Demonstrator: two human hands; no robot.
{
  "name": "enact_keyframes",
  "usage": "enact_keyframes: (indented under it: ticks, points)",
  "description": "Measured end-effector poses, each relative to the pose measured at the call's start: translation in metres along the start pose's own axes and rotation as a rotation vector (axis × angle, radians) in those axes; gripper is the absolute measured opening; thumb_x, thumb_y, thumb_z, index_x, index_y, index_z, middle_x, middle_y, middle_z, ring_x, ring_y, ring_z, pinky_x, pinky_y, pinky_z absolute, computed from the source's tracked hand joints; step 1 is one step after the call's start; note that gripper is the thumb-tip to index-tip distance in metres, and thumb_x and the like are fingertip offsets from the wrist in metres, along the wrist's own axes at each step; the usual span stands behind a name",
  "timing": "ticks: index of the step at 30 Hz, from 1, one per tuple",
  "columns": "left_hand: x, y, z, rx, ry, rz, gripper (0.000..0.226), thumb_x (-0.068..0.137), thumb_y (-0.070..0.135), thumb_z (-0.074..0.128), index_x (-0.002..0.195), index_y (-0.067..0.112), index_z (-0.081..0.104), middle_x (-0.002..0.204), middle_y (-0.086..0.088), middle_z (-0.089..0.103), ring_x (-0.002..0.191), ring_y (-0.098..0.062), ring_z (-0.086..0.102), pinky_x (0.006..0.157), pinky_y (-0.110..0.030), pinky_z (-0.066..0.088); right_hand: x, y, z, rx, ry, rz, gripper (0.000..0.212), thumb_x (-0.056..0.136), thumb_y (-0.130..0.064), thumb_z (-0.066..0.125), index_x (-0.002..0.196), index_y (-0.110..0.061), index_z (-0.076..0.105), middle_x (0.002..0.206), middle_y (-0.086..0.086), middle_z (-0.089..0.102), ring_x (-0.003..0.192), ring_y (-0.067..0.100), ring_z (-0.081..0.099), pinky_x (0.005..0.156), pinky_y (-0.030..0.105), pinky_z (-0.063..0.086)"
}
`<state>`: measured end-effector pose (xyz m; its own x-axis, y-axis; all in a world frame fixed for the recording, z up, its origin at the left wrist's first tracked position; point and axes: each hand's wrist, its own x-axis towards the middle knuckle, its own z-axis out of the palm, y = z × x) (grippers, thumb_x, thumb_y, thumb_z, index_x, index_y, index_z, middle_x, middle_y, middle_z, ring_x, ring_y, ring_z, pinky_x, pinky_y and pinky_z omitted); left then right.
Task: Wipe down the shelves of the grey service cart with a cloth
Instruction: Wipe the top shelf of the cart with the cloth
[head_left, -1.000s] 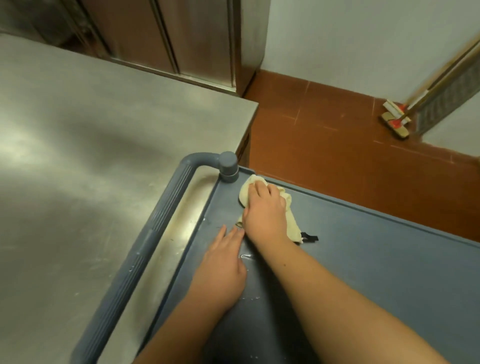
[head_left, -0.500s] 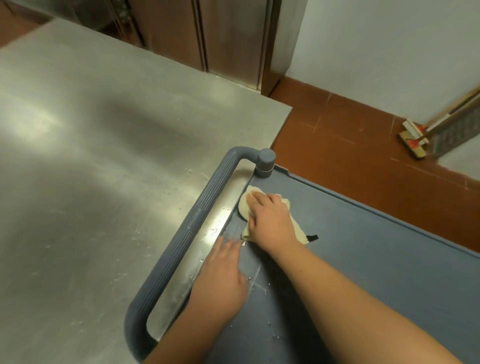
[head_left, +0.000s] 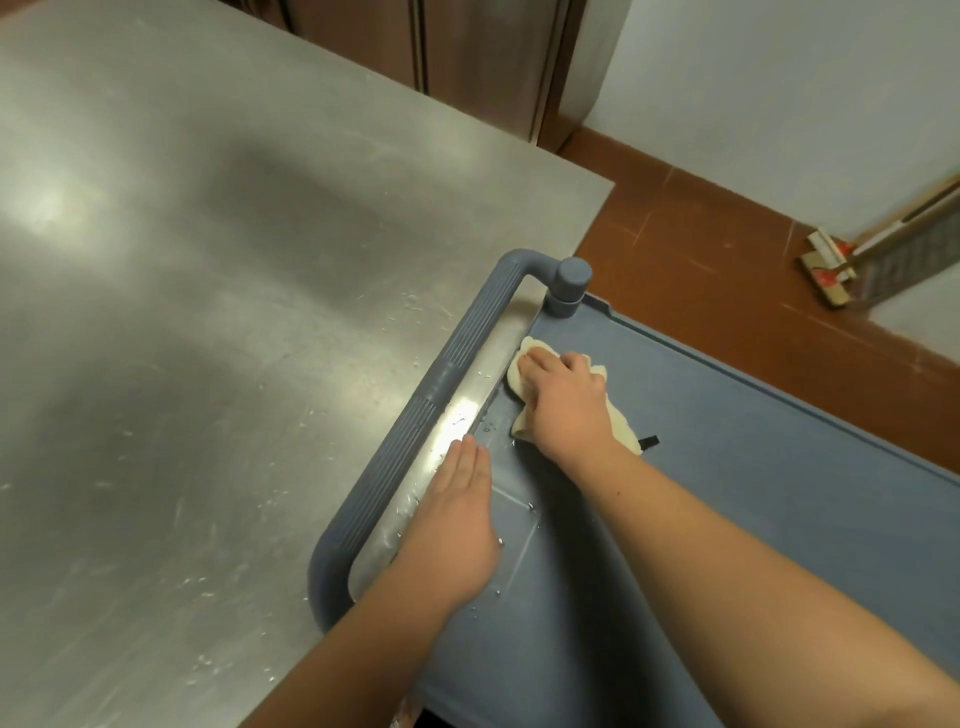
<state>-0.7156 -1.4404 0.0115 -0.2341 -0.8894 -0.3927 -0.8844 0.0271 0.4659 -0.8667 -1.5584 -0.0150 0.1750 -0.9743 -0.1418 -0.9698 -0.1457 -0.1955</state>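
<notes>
right hand (head_left: 563, 402) on cloth (head_left: 618, 426) beside handle (head_left: 441, 395)

A big shiny metal desk (head_left: 208, 312) fills the space to the left of the left hand (head_left: 452, 530). Light makes a bright spot on it, and it has small scratches and little wet drops. Past the far end of the desk stand tall brown and silver cabinet doors (head_left: 467, 52). Beyond the right hand (head_left: 563, 402) the floor (head_left: 727, 291) is made of red-brown tiles. A plain white wall (head_left: 779, 93) rises behind the floor. Far off to the right of that hand, a broom (head_left: 831, 265) leans on the wall.
</notes>
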Motion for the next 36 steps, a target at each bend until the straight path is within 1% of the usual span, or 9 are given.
enact_keyframes:
  ticks: [4,10,14,17,22,25,28,33,36]
  points:
    - [0.001,-0.005,0.001,-0.047,-0.008,-0.007,0.084,0.088,0.014,0.048,0.153,0.012,-0.006,0.161,-0.005,-0.016,0.147,-0.018,-0.017,0.121,-0.032,0.0,-0.025,-0.008,0.007,0.052,-0.035,-0.086,0.049,0.092,-0.015,0.054,0.138,-0.031,0.052,0.149,-0.013,0.042,0.126,0.021,0.038,0.102,0.044,0.033]
    - [0.002,-0.005,0.002,-0.113,0.012,0.039,0.076,0.088,0.001,0.037,0.152,0.008,-0.004,0.161,-0.007,-0.013,0.148,-0.016,-0.014,0.114,-0.02,-0.011,-0.068,-0.023,0.032,0.023,0.011,-0.124,0.052,0.084,-0.028,0.05,0.136,-0.032,0.051,0.145,-0.015,0.046,0.116,0.02,0.043,0.087,0.04,0.036]
    - [0.006,-0.004,0.009,-0.017,0.06,-0.002,0.078,0.09,0.009,0.042,0.152,0.008,-0.005,0.161,-0.008,-0.011,0.148,-0.019,-0.014,0.117,-0.024,-0.01,-0.067,-0.025,0.037,-0.005,0.094,-0.089,0.046,0.091,-0.033,0.05,0.136,-0.029,0.053,0.143,-0.012,0.05,0.114,0.021,0.046,0.083,0.04,0.039]
    - [0.007,0.001,0.022,0.07,0.112,-0.108,0.086,0.089,0.022,0.05,0.152,0.01,-0.008,0.162,-0.006,-0.013,0.148,-0.02,-0.014,0.119,-0.031,-0.007,-0.069,-0.021,0.041,-0.021,0.133,0.028,0.045,0.094,-0.033,0.05,0.139,-0.027,0.052,0.142,-0.01,0.052,0.113,0.023,0.048,0.081,0.04,0.041]
    - [0.008,0.024,0.02,0.225,0.149,-0.205,0.083,0.085,0.026,0.042,0.151,0.002,-0.001,0.162,-0.012,-0.003,0.149,-0.027,-0.01,0.121,-0.04,-0.005,-0.083,0.01,0.038,-0.005,0.192,0.246,0.045,0.092,-0.031,0.055,0.137,-0.024,0.054,0.139,-0.006,0.054,0.113,0.026,0.05,0.087,0.043,0.044]
    - [0.02,0.05,0.022,0.253,0.113,-0.082,0.076,0.09,0.028,0.041,0.151,0.002,0.005,0.161,-0.014,0.006,0.149,-0.027,-0.006,0.121,-0.038,-0.004,-0.09,0.02,0.039,0.015,0.203,0.254,0.046,0.091,-0.031,0.055,0.136,-0.022,0.055,0.137,-0.005,0.056,0.111,0.027,0.051,0.086,0.043,0.045]
    - [0.036,0.075,0.027,0.15,0.002,0.108,0.065,0.092,0.01,0.032,0.152,0.005,0.007,0.162,-0.011,0.007,0.15,-0.021,-0.001,0.121,-0.03,-0.001,-0.089,0.028,0.037,0.056,0.23,0.277,0.043,0.093,-0.033,0.049,0.134,-0.023,0.057,0.136,-0.005,0.057,0.109,0.027,0.052,0.085,0.043,0.046]
    - [0.053,0.089,0.038,0.075,0.014,0.222,0.071,0.088,0.005,0.041,0.152,0.005,0.011,0.162,-0.01,0.01,0.15,-0.02,0.004,0.114,-0.018,-0.006,-0.11,0.064,0.035,0.052,0.279,0.402,0.046,0.087,-0.03,0.058,0.132,-0.023,0.057,0.136,-0.007,0.057,0.108,0.026,0.05,0.085,0.042,0.044]
    - [0.056,0.101,0.056,0.131,-0.077,0.278,0.071,0.088,0.007,0.038,0.152,0.006,0.008,0.162,-0.01,0.007,0.15,-0.02,0.002,0.119,-0.023,-0.003,-0.122,0.08,0.038,0.05,0.308,0.421,0.046,0.087,-0.031,0.059,0.132,-0.023,0.057,0.136,-0.006,0.056,0.108,0.025,0.05,0.085,0.042,0.044]
